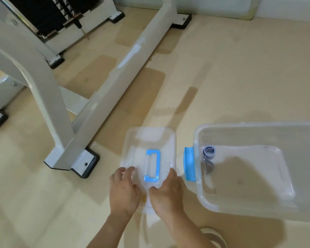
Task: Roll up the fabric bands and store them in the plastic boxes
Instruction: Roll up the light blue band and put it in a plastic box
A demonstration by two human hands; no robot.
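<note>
A: What sort of place is this?
B: A home gym, I'd say. White steel machine frame on black rubber feet, a black weight stack behind it, pale floor running to a white wall.

Rolled band in box, lid just left of box, machine frame behind lid, leftward

clear glossy plastic box; matt floor
</note>
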